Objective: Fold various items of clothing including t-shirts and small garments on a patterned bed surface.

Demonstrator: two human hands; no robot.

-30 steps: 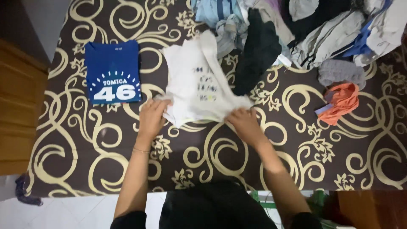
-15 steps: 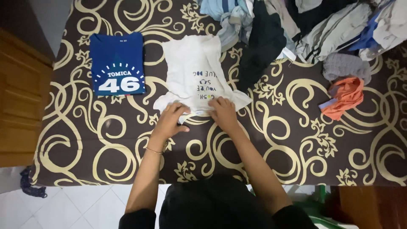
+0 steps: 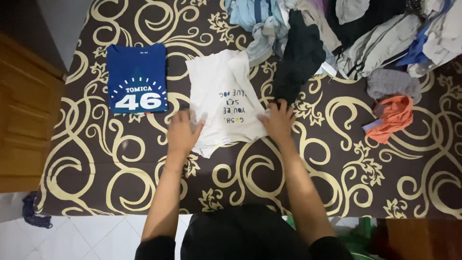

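A white printed T-shirt (image 3: pixel 224 98) lies flat on the brown bedspread with cream scrolls (image 3: pixel 313 163), its collar end toward me. My left hand (image 3: pixel 182 131) rests on its lower left sleeve area, fingers bent over the cloth. My right hand (image 3: pixel 277 120) presses flat on the shirt's right edge with fingers spread. A folded blue T-shirt with white print (image 3: pixel 137 85) lies to the left of the white one.
A heap of mixed clothes (image 3: pixel 346 29) fills the far right of the bed, with a black garment (image 3: pixel 301 58) hanging toward the white shirt. A grey cloth (image 3: pixel 392 83) and an orange one (image 3: pixel 394 115) lie at the right. A wooden cabinet (image 3: pixel 24 115) stands left.
My hands moved apart from the shirt's near hem to its two sides. The sleeves that stuck out have been tucked inward, so the shirt is narrower.
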